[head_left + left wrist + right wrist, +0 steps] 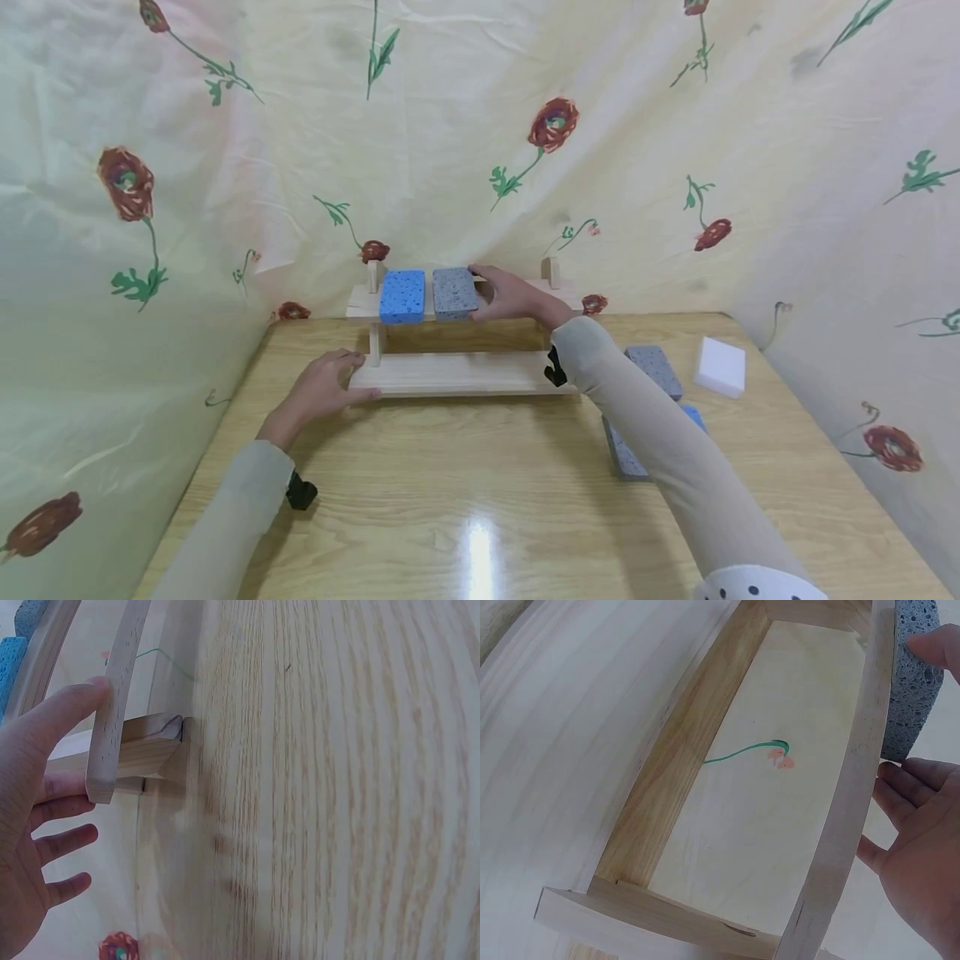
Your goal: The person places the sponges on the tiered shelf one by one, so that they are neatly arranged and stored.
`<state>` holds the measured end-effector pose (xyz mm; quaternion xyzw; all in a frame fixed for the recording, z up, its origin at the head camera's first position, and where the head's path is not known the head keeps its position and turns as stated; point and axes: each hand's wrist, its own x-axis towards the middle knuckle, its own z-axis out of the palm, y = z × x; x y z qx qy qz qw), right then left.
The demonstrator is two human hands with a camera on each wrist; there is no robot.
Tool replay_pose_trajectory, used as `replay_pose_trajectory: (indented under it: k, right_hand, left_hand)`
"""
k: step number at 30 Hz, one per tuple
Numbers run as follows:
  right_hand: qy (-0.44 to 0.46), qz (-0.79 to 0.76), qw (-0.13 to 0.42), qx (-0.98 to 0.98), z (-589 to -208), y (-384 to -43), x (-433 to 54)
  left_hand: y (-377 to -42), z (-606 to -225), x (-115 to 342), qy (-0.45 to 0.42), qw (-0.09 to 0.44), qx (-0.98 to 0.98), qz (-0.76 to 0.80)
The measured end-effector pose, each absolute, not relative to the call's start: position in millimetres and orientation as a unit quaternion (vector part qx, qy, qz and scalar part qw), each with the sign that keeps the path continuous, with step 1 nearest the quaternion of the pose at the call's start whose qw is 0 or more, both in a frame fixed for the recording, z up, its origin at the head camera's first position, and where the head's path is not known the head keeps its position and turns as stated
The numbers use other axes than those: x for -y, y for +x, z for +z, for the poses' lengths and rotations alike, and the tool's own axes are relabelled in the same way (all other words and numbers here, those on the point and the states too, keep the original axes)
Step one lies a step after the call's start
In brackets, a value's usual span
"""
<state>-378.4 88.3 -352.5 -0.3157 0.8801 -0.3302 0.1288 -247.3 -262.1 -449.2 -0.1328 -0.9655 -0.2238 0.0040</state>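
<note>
One gray sponge [454,293], pinched between thumb and fingers of right hand [516,296], left hand [324,386] gripping lower shelf [465,375]

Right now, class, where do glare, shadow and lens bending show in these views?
Head: a glare streak on the table, a soft shadow beside the right sleeve; left wrist: blurry dark patches, probably shadows; right wrist: the shelf looks bowed.

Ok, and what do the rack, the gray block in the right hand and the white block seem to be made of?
Rack: probably bare or lightly finished wood; it is pale, with visible grain lines.
Gray block: likely sponge, matte and pitted with small holes.
White block: perhaps smooth foam, though plastic is possible; no pores or grain show.
</note>
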Motion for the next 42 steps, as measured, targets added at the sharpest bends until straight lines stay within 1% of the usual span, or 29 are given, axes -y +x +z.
replay_pose_trajectory:
  k: [7, 19, 32, 42]
  right_hand:
    - [-0.313, -0.321, 0.127, -0.885, -351, -379, -91]
    - [-0.318, -0.300, 0.122, -0.891, -348, -377, -97]
    - [-0.313, -0.275, 0.118, -0.901, -351, -369, -109]
    - [-0.349, -0.253, 0.101, -0.897, -355, -360, -130]
  left_hand:
    - [-249, -448, 262, -0.134, 0.001, 0.965, -0.226]
    - [-249, -448, 261, -0.142, 0.013, 0.964, -0.224]
    - [-250, -443, 259, -0.140, 0.000, 0.967, -0.214]
    - [-249, -443, 260, -0.146, -0.003, 0.968, -0.204]
